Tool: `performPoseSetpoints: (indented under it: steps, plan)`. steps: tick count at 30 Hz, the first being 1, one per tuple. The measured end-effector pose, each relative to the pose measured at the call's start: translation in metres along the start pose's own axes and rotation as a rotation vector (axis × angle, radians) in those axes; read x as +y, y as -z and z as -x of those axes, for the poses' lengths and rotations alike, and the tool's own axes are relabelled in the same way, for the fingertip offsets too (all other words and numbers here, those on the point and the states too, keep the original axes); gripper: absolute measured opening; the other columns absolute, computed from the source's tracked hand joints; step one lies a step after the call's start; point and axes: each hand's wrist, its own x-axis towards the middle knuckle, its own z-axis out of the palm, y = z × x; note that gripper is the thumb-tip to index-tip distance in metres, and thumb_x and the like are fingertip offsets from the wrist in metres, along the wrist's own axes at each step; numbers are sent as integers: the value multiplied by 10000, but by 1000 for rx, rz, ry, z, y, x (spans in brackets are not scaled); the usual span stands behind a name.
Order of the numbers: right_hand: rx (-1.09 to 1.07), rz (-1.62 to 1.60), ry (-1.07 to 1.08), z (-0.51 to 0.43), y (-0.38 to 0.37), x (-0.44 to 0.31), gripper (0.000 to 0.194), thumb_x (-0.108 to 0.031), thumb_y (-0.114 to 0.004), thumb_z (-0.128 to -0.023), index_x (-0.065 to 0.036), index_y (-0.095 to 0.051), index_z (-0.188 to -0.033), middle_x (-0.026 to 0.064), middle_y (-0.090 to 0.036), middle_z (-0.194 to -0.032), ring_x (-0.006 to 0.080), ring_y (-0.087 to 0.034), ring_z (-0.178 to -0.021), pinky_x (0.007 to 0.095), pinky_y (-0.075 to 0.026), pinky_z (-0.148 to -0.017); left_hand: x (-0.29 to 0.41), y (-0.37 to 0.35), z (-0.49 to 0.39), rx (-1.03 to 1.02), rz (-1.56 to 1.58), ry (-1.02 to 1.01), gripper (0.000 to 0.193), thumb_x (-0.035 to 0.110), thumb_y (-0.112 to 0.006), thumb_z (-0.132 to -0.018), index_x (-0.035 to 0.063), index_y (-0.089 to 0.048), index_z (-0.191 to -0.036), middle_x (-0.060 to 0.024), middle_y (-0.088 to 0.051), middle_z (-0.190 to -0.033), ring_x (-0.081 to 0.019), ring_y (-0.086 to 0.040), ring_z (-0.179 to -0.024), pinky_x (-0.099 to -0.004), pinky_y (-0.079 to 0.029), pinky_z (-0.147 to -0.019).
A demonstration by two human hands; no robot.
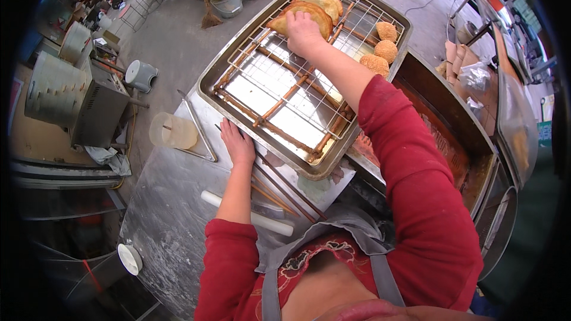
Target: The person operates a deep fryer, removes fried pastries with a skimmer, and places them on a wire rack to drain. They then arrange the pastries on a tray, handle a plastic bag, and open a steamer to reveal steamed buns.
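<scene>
My right hand (307, 35) reaches over a wire rack and touches the near one of the golden fried pastries (312, 14); its fingertips rest on the crust, and whether they grip it is unclear. The pastries lie overlapping at the rack's far end. Under the wire rack (290, 98) are lashed brown sticks (285, 100), all inside a deep metal tray (209, 93). Several sesame-coated balls (386, 51) line the tray's right side. My left hand (238, 142) lies with fingers spread on the work surface, against the tray's near left edge, beside long chopsticks (294, 185).
A white rolling pin (247, 213) and a plastic container (173, 130) lie on the floury table (174, 200). At the right is a deep metal pan of reddish oil (439, 142). A white bowl (130, 259) sits at the table's left edge. Buckets (226, 1) stand on the floor beyond.
</scene>
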Motion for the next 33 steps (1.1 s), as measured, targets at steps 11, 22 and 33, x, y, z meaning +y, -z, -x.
performPoseSetpoints:
  steps: [11,22,33]
  plan:
    - [114,139,22,14,17,24,703,-96,-709,-604,47,-448,-1240,200,-483,-1111,340,-471,-1066,418,-436,-870,7,7,-1,15,83,12,530,110,-485,-860,-68,-348,-1340,-232,-269,-1460,-400,-213,-1364,-480,-145,-1135]
    - [130,-417,28,182,149,16,273,-257,-560,-883,-17,-594,-757,182,-598,-661,378,-600,-651,442,-479,-604,-3,-1,-1,-10,-18,1,551,145,-496,-886,-95,-326,-1353,-261,-253,-1458,-392,-192,-1375,-470,-144,-1135]
    - [92,-601,-301,361,157,16,160,3,-578,-806,-24,-604,-962,153,-603,-883,345,-609,-826,400,-496,-706,-5,-2,0,21,-15,-50,542,171,-491,-902,-85,-332,-1353,-274,-268,-1445,-412,-209,-1359,-484,-155,-1122]
